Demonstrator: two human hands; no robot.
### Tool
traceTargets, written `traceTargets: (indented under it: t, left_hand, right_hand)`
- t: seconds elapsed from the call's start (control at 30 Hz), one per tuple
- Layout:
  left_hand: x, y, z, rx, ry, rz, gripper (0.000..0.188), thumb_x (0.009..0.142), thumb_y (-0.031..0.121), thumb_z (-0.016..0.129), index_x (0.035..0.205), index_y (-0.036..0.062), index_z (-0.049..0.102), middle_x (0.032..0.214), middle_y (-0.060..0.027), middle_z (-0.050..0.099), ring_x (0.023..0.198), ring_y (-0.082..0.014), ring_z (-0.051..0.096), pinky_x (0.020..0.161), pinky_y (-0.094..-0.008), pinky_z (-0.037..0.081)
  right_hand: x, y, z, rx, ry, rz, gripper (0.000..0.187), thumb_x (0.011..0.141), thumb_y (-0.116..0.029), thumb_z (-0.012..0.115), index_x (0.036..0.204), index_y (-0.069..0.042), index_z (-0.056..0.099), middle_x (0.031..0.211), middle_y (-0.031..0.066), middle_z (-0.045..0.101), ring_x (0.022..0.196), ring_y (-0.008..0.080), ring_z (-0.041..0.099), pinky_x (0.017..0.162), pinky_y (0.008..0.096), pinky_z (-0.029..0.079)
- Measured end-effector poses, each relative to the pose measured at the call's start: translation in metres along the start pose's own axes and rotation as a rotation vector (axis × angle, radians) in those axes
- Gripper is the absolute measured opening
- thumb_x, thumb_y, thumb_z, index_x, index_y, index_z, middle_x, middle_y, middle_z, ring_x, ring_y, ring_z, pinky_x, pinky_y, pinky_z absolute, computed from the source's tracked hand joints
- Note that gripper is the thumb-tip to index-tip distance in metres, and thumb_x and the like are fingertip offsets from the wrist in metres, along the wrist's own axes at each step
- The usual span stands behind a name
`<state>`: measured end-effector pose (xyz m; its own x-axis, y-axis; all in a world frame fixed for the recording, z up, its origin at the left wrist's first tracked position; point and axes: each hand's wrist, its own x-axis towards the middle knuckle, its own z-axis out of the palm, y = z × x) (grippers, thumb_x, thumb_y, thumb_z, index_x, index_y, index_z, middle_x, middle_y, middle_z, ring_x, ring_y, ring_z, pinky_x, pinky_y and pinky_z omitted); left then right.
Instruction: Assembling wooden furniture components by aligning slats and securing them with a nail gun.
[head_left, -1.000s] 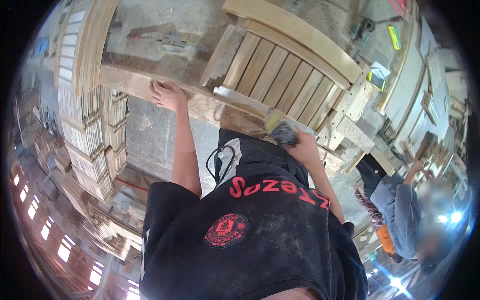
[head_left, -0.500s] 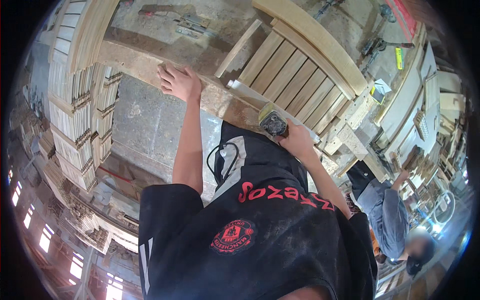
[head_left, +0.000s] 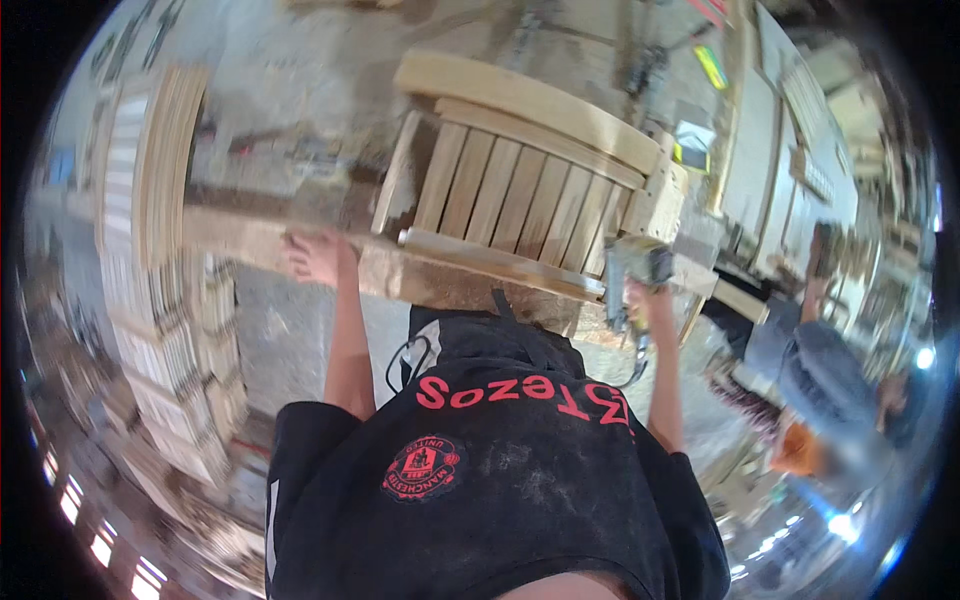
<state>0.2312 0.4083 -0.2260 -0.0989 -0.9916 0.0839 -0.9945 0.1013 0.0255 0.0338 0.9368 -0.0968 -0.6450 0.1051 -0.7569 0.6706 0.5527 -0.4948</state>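
Observation:
My left hand (head_left: 318, 257) lies with fingers spread on the front beam of the workbench (head_left: 225, 232), holding nothing. On the right, my right hand (head_left: 648, 300) is wrapped around a nail gun (head_left: 616, 290), slightly blurred, with a dark hose (head_left: 638, 365) hanging below it. The tool is at the near right corner of a slatted wooden panel (head_left: 515, 195); whether it touches the wood I cannot tell. This panel has a curved rail (head_left: 520, 98) on its far side and a pale strip (head_left: 500, 262) along its near side. A loose-looking narrow slat (head_left: 397, 172) stands by its left end.
Tall stacks of wooden parts (head_left: 150, 290) rise at the left. Blurred metal tools (head_left: 300, 150) lie on the bench behind my left hand. A yellow object (head_left: 711, 67) and pale boards (head_left: 765, 120) are at the far right. Another person (head_left: 810, 370) works close by on the right.
My right hand has carried the nail gun rightward, from the panel's near edge to its right corner. My left hand still rests on the beam. The whole view has shifted.

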Motion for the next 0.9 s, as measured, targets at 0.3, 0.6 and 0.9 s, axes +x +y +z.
traceTargets:
  t: [0.3, 0.6, 0.9]
  left_hand:
    - [0.002, 0.078, -0.069, -0.748, -0.072, 0.367, 0.022, 0.093, 0.018, 0.054, 0.107, 0.0032, 0.063, 0.111, -0.0177, 0.06, 0.086, -0.0264, 0.057, 0.075, -0.0386, 0.046]
    - [0.001, 0.319, -0.06, -1.127, -1.503, -0.159, 0.046, 0.098, 0.044, 0.046, 0.097, 0.0011, 0.063, 0.063, -0.0061, 0.059, 0.042, -0.0123, 0.038, 0.037, -0.0256, 0.025]
    - [0.005, 0.58, -0.369, -2.107, -1.595, 0.257, 0.057, 0.099, 0.059, 0.034, 0.069, 0.0134, 0.049, 0.054, 0.0037, 0.039, 0.043, -0.0077, 0.028, 0.04, -0.0253, 0.022]
  right_hand:
    - [0.085, 0.014, -0.111, -0.891, 0.604, -0.087, 0.044, 0.087, -0.043, 0.064, 0.106, -0.005, 0.071, 0.088, 0.0058, 0.071, 0.086, 0.0233, 0.066, 0.081, 0.0422, 0.051]
    - [0.061, -0.065, 0.051, 0.146, 0.342, -0.374, 0.018, 0.091, -0.021, 0.059, 0.094, -0.008, 0.071, 0.075, 0.01, 0.07, 0.07, 0.0187, 0.068, 0.064, 0.0314, 0.053]
    - [0.074, -0.117, 0.077, -0.027, 0.143, -0.625, 0.019, 0.088, -0.022, 0.065, 0.098, -0.006, 0.068, 0.084, 0.0125, 0.071, 0.076, 0.0301, 0.069, 0.07, 0.0364, 0.054]
